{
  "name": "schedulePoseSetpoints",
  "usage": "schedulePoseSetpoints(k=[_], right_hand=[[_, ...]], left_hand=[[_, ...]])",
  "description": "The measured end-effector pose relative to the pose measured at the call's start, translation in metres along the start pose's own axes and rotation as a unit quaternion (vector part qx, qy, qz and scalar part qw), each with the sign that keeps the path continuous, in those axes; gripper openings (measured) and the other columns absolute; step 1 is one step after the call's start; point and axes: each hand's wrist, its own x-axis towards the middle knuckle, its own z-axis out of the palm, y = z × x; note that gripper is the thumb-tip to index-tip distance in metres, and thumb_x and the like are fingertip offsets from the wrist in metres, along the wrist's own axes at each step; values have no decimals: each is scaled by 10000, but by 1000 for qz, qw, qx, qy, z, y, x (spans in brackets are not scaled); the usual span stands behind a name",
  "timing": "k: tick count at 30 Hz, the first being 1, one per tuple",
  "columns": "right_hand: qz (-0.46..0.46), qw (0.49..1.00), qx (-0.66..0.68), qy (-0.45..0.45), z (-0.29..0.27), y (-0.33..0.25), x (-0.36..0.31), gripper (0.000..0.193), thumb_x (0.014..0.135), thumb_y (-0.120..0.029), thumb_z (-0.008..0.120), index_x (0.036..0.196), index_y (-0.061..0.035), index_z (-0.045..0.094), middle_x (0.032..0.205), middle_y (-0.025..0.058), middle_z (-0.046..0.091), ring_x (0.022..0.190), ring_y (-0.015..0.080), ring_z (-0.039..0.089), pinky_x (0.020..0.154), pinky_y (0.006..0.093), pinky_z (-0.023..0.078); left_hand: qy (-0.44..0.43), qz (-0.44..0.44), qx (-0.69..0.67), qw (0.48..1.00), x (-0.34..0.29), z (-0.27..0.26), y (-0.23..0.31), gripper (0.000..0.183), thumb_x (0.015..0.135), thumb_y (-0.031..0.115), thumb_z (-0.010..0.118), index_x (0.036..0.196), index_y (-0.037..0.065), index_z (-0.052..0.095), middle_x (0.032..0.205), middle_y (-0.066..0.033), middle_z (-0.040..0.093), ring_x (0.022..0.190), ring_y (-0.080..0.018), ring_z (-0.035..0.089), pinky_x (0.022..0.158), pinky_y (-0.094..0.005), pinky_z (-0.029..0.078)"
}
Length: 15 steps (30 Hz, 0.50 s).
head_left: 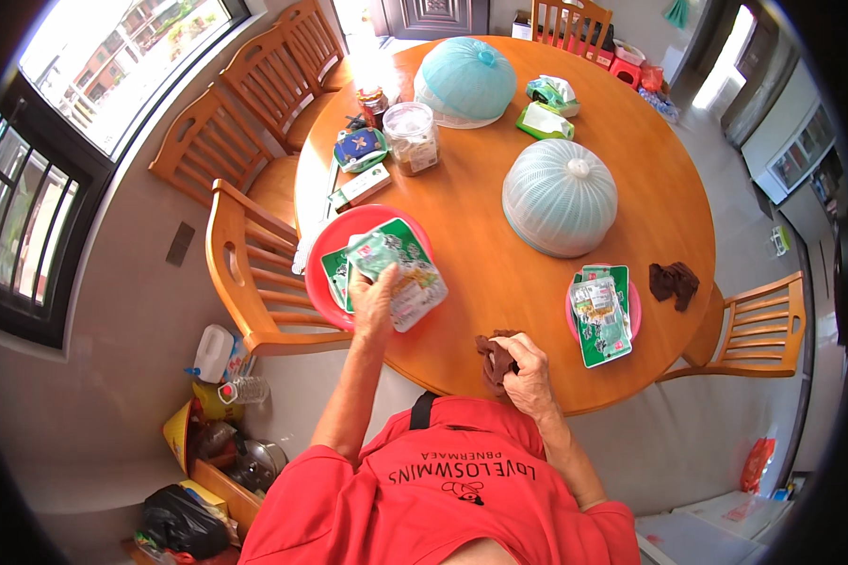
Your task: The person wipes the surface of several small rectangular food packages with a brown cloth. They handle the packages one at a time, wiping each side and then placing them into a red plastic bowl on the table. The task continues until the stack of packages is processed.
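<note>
obs: my left hand (375, 294) is stretched forward from a nearly straight arm, out over the red plate (334, 235) at the near-left edge of the round wooden worktop (481, 273). its fingers (383, 275) are pinched on a green-and-white packet (386, 247), the top one of a loose pile lying on that plate. a clear-wrapped packet (422, 294) in the same pile sticks out past the plate rim on the right, just beside my wrist.

my right hand (526, 369) sits close to my body at the near edge of the worktop, elbow bent, wrist turned inward. its fingers are clenched on a dark brown cloth (496, 360), which is bunched under the palm and rests against the wood.

around: a pink plate (634, 311) to the right carries more green packets (601, 315); a second brown cloth (675, 282) lies just beyond it. two mesh food covers stand further back, one white (560, 198), one pale blue (465, 80). a clear lidded jar (412, 137) stands near the far-left rim. wooden chairs (250, 273) ring the worktop.
</note>
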Motion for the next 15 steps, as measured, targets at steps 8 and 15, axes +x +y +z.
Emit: schedulePoseSetpoints(k=[8,15], right_hand=[[40,999,32,-12,1,2,-11,393,665,118,525,1027,5,629,897,143,599,817,317,618,699,348,497],[34,999,16,-8,-5,1,-9,396,666,121,521,1030,7,629,908,141,612,831,297,627,711,330,498]], left_hand=[[63,17,278,958,39,-17,21,425,784,52,695,1150,10,483,1007,-108,638,853,-165,630,738,-306,530],[-45,-12,297,954,73,-40,14,414,763,88,662,1133,-11,506,957,-125,657,817,-173,645,698,-309,533]])
